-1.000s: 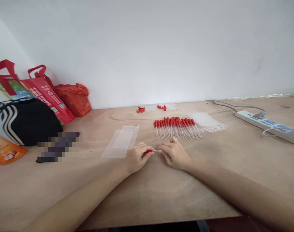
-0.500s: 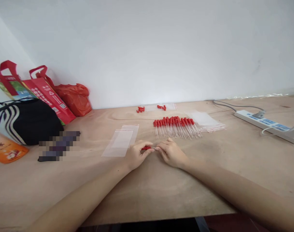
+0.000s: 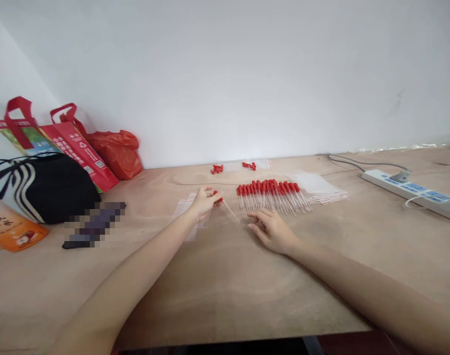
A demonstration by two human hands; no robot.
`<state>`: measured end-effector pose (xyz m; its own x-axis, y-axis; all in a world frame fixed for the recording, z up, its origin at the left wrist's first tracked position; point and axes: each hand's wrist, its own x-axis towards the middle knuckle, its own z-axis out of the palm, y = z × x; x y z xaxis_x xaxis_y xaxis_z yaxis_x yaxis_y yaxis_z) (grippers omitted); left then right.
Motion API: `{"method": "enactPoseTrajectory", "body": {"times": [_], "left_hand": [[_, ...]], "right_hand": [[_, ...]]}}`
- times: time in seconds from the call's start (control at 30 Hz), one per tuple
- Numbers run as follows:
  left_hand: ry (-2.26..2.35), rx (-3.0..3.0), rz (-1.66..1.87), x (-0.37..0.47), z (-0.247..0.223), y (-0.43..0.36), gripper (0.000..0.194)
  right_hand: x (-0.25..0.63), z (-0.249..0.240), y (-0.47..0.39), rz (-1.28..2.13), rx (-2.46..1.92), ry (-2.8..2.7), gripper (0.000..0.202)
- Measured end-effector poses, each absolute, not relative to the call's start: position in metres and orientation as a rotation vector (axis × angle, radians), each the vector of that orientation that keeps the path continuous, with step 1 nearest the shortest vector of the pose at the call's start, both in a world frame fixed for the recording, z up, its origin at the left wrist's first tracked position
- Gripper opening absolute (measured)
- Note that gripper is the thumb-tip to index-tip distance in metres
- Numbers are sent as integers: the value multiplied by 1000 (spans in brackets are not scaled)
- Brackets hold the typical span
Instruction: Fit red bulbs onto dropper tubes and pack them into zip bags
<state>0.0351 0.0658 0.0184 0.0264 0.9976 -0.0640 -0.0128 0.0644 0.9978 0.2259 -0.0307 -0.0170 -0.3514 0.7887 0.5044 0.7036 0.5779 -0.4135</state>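
Between the fingers of my left hand [image 3: 203, 203] is a dropper [image 3: 230, 212] with a red rubber bulb and a thin clear tube slanting down to the right. My right hand [image 3: 271, 230] rests low over the table, fingers apart with nothing in them. Just beyond it lies a row of droppers [image 3: 267, 195], red bulbs away from me and clear tubes toward me. Clear plastic zip bags [image 3: 181, 209] lie under and beside my left hand, partly covered by it.
Loose red bulbs [image 3: 217, 169] lie near the wall, beside a clear bag [image 3: 232, 166]. More clear bags [image 3: 313, 185] are stacked right of the droppers. A power strip [image 3: 413, 189] sits at right. Shopping bags [image 3: 75, 150], a black drawstring bag [image 3: 62, 185] and an orange pouch [image 3: 17, 229] stand at left.
My left hand has moved up and away from me with the dropper. My right hand has let go of its tube and opened, staying near the same place.
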Motion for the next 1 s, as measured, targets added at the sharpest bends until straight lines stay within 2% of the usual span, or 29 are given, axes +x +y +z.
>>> {"method": "enactPoseTrajectory", "body": {"times": [0.13,0.23,0.4,0.8,1.0], "left_hand": [[1316,1247,1028,55,14,111,35],[1359,1319,907,74,5,129,27],[1416,1438,795,86,-4,141,26],[1439,1622,689,64,-1,134,29],[1551,1878,788,16,27,113,18]], "right_hand": [[237,-18,-28,158,-1205,-2128,21],[240,-18,-28,148,-1200,-2149,20],[239,-19,-26,120,-1164,-2192,21],[243,-20,-23,86,-1197,-2168,20],[245,-23,-21,101,-1205,-2158,21]]}}
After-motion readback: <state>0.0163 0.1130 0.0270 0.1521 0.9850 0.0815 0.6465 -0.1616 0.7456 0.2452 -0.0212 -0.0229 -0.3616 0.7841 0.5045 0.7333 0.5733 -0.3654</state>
